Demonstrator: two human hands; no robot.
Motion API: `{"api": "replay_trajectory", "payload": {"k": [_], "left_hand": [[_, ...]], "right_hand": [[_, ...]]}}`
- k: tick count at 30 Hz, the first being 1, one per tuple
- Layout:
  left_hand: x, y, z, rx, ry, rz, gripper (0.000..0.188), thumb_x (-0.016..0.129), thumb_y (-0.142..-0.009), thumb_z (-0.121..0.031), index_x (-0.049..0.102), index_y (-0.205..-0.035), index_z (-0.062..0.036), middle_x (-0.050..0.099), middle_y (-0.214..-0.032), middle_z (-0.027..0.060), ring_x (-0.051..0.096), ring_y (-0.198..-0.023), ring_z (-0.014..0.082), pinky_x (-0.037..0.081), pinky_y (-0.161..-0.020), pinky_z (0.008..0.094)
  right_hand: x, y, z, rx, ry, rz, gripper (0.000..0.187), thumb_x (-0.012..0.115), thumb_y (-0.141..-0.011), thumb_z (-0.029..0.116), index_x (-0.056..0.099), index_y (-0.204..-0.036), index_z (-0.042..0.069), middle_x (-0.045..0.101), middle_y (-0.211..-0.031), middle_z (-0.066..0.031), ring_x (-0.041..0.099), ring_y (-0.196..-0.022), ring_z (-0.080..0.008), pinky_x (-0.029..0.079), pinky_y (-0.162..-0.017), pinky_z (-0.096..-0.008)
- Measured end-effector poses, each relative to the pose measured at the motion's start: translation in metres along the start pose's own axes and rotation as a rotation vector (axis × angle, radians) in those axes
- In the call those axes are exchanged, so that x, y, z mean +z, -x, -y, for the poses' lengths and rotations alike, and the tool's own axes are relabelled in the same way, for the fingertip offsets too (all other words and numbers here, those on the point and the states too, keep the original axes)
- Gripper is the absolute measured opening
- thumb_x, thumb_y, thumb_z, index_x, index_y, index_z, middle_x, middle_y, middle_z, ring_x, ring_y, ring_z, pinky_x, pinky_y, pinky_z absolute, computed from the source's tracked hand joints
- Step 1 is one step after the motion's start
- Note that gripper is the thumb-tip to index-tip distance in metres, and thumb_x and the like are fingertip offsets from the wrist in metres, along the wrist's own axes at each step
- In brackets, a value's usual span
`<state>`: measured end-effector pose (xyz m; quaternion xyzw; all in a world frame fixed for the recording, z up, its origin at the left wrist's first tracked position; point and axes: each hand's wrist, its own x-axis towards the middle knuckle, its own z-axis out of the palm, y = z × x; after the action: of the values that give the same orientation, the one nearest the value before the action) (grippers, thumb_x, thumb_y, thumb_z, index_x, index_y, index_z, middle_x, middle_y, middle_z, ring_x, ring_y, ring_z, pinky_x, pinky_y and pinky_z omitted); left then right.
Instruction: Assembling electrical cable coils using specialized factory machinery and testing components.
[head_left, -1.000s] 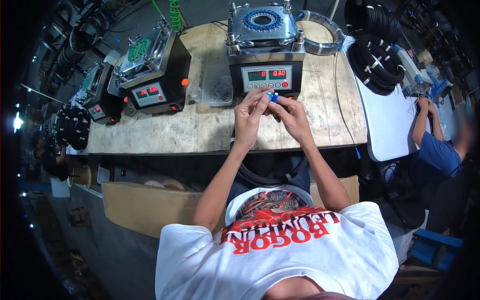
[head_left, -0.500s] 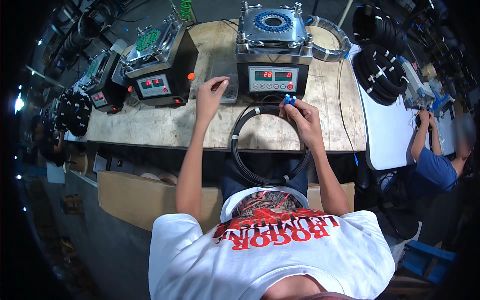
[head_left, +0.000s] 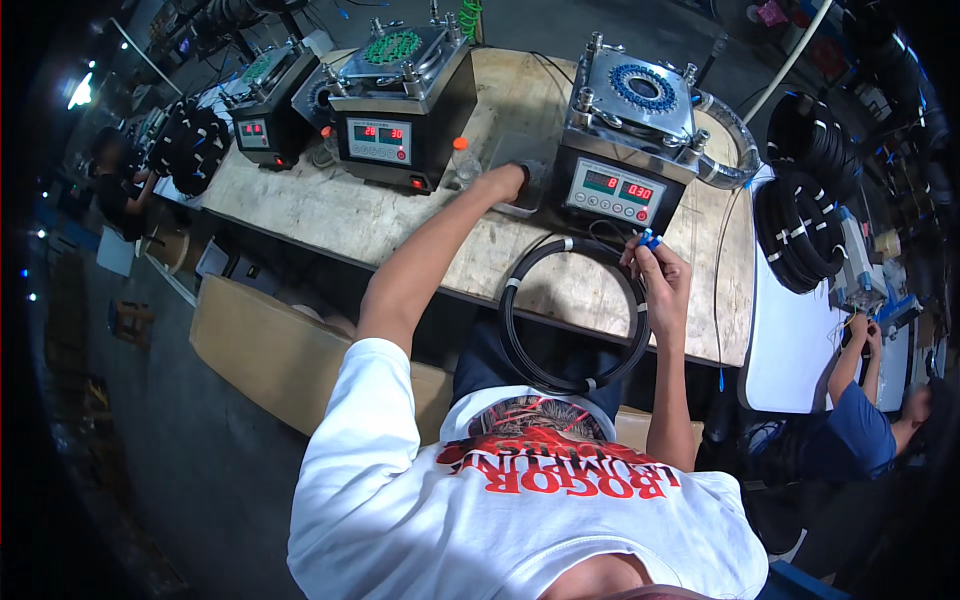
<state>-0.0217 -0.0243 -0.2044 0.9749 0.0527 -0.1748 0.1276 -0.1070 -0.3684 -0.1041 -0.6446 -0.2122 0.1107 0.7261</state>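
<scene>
My right hand (head_left: 662, 278) pinches a small blue cable connector (head_left: 648, 239) between thumb and fingers, just in front of the nearest bench machine (head_left: 612, 190). A coil of black cable (head_left: 509, 325) stands below that hand, leaning over the table's front edge toward my lap. My left hand (head_left: 503, 184) reaches into a shallow clear tray (head_left: 517, 210) beside the machine. Small dark pieces lie in the tray, too fine to make out. My left fingertips are hidden, so their grip does not show.
Two more machines with green-ringed top plates (head_left: 392, 47) stand to the left on the wooden table (head_left: 450, 250). An orange-capped bottle (head_left: 462, 160) is near my left forearm. Black cable coils (head_left: 800, 235) and a co-worker in a blue shirt (head_left: 850, 430) are at right.
My left hand has gone from above the tray down into it. My right hand still holds the connector. The view has shifted, and the displays on the nearest and middle machines read differently.
</scene>
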Motion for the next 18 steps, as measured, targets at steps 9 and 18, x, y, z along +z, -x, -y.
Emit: {"api": "replay_trajectory", "payload": {"k": [9, 18], "left_hand": [[0.002, 0.020, 0.001, 0.275, 0.170, -0.390, 0.029, 0.065, -0.068, 0.006, 0.072, -0.096, 0.0026, 0.067, -0.100, 0.0272, 0.065, -0.099, 0.0430, 0.054, -0.080, 0.0458], [-0.004, 0.043, -0.001, 0.306, 0.380, -0.585, 0.020, 0.069, -0.078, -0.002, 0.074, -0.097, 0.0012, 0.071, -0.084, 0.0219, 0.072, -0.079, 0.0342, 0.056, -0.073, 0.0386]], "right_hand": [[-0.008, 0.000, -0.002, -0.008, 0.029, -0.032, 0.020, 0.063, -0.099, 0.016, 0.070, -0.102, -0.002, 0.068, -0.083, -0.0029, 0.051, -0.073, -0.0051, 0.042, -0.068, -0.0214], [-0.005, 0.002, 0.001, -0.005, 0.014, 0.000, 0.020, 0.060, -0.100, 0.014, 0.069, -0.102, -0.004, 0.068, -0.085, -0.0059, 0.057, -0.074, -0.0071, 0.044, -0.065, -0.0225]]}}
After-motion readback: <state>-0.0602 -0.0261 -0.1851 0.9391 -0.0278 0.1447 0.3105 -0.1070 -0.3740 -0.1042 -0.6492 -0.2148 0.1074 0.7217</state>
